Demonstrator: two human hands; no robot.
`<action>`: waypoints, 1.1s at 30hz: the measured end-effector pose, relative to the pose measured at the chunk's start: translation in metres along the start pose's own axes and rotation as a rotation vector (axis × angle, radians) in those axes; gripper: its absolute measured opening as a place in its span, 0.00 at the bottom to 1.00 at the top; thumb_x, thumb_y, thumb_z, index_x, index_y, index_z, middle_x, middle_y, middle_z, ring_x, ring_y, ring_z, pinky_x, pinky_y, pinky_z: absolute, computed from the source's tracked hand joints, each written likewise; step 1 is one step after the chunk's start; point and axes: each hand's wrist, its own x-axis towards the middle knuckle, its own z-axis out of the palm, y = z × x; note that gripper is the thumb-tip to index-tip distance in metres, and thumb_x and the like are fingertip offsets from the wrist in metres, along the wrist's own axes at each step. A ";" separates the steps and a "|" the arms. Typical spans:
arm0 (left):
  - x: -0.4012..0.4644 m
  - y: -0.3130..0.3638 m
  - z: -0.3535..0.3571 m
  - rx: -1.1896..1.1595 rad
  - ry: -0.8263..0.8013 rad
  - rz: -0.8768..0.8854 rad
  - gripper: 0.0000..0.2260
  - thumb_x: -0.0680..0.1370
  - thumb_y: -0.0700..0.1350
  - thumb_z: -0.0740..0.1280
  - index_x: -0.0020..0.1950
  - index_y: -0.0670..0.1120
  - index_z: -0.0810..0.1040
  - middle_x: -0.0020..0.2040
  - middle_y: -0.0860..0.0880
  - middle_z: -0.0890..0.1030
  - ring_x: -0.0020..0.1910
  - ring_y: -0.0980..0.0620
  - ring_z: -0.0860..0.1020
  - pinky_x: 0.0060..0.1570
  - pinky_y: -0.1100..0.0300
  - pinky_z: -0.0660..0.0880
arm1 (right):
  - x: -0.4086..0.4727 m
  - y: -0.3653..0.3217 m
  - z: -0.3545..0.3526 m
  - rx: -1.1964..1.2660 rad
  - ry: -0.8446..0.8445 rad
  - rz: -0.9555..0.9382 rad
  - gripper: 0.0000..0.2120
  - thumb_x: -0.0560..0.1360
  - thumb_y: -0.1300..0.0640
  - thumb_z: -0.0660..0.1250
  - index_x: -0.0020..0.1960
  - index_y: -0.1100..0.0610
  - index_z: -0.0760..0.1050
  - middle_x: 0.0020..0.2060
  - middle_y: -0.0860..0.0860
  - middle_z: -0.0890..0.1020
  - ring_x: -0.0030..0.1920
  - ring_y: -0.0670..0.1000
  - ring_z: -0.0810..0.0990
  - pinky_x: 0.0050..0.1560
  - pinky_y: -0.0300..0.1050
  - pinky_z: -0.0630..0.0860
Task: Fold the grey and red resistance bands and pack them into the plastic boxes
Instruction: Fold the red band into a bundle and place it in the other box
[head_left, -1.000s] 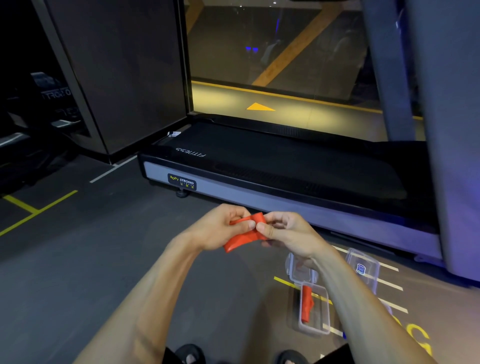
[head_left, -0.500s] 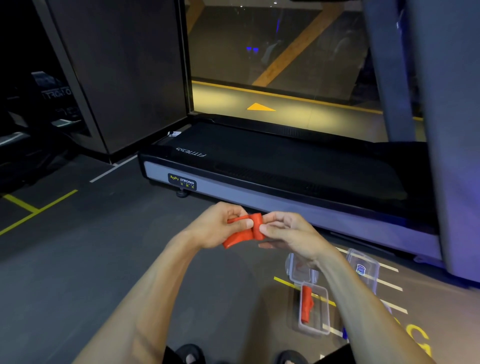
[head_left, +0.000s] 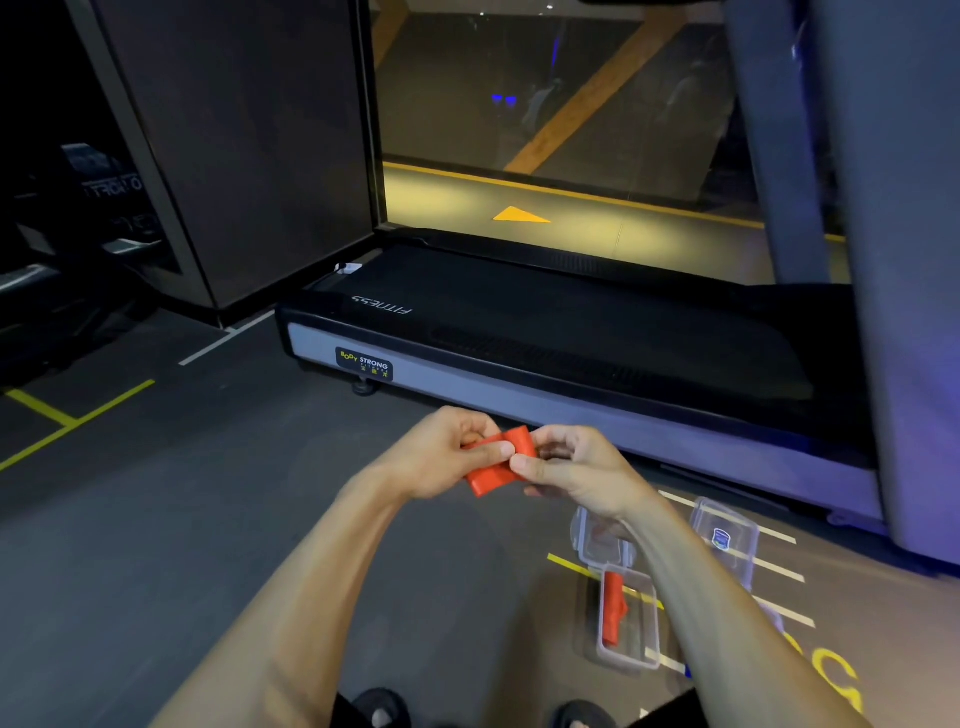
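- Band direction: the red band (head_left: 497, 463) you hold runs on a slant, its long axis going from the lower left, near your left palm, up to the right, where a folded end stands between your two thumbs. It is up in the air in front of you, above the floor (head_left: 218, 519) and short of the treadmill (head_left: 571, 364).
- Left hand: your left hand (head_left: 441, 452) has its fingers curled round the band, the thumb pressing on top of it near the fold.
- Right hand: your right hand (head_left: 576, 470) pinches the upper right end of the band between thumb and curled fingers; the two thumbs almost touch.
- Look of the band: bright red, flat and smooth, doubled over into a short thick strip with a squared lower left end.
- Boxes: down to your right on the floor lies an open clear plastic box (head_left: 631, 623), its lid (head_left: 597, 540) hinged back towards the treadmill. A second folded red band (head_left: 613, 608) lies in it, lengthwise. Your right forearm hides part of the lid.
- Another clear box (head_left: 724, 535), with a blue label on its lid, sits just beyond your right arm.
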 end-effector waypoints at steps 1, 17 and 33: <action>0.000 0.000 0.000 0.001 -0.005 0.002 0.09 0.82 0.42 0.69 0.42 0.44 0.77 0.28 0.57 0.75 0.27 0.62 0.68 0.29 0.69 0.65 | 0.000 0.000 0.000 -0.008 -0.004 -0.001 0.11 0.73 0.60 0.77 0.52 0.62 0.81 0.47 0.56 0.85 0.48 0.51 0.83 0.52 0.49 0.83; 0.007 -0.005 0.008 0.031 0.013 -0.071 0.09 0.81 0.46 0.70 0.42 0.47 0.79 0.30 0.54 0.79 0.27 0.57 0.72 0.31 0.64 0.69 | -0.012 -0.003 -0.011 0.028 0.046 0.010 0.13 0.74 0.64 0.76 0.55 0.67 0.76 0.49 0.66 0.84 0.48 0.58 0.86 0.55 0.55 0.84; 0.005 0.023 0.038 -0.072 -0.116 -0.015 0.10 0.82 0.51 0.68 0.50 0.45 0.83 0.39 0.49 0.85 0.34 0.54 0.77 0.43 0.55 0.73 | -0.046 0.005 -0.026 -0.084 0.115 -0.110 0.17 0.69 0.65 0.80 0.48 0.56 0.73 0.44 0.57 0.81 0.40 0.57 0.80 0.39 0.52 0.73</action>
